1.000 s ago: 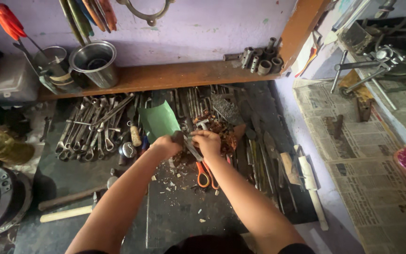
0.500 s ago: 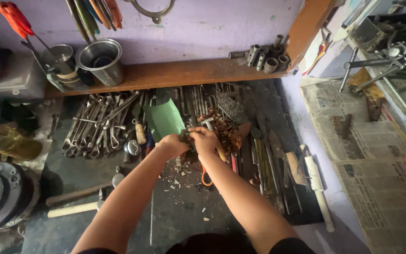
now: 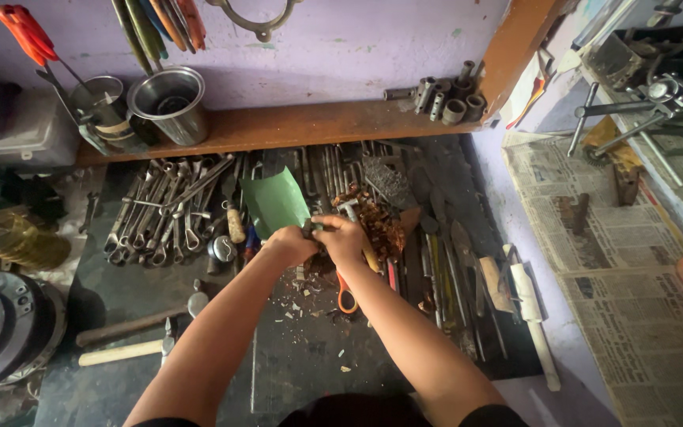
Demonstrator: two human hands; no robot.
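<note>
My left hand (image 3: 288,243) and my right hand (image 3: 343,237) meet, fingers curled, over the middle of a dark workbench (image 3: 294,372). They close together on a small dark piece (image 3: 311,232) that is mostly hidden between them. A bent green sheet (image 3: 276,199) stands just behind my left hand, touching it. A heap of brown scraps (image 3: 376,223) lies right of my right hand. An orange-handled tool (image 3: 347,299) lies under my right wrist. Pale chips (image 3: 303,304) are scattered below both hands.
Several spanners (image 3: 164,213) lie at the left, files and blades (image 3: 452,261) at the right. Two hammers (image 3: 132,336) lie front left. A wooden shelf (image 3: 294,122) holds metal cups (image 3: 169,103) and sockets (image 3: 444,99). Newspaper (image 3: 626,269) covers the right side.
My hands have drawn closer together and a little farther from me. The metal tool seen between them earlier is now covered by my fingers.
</note>
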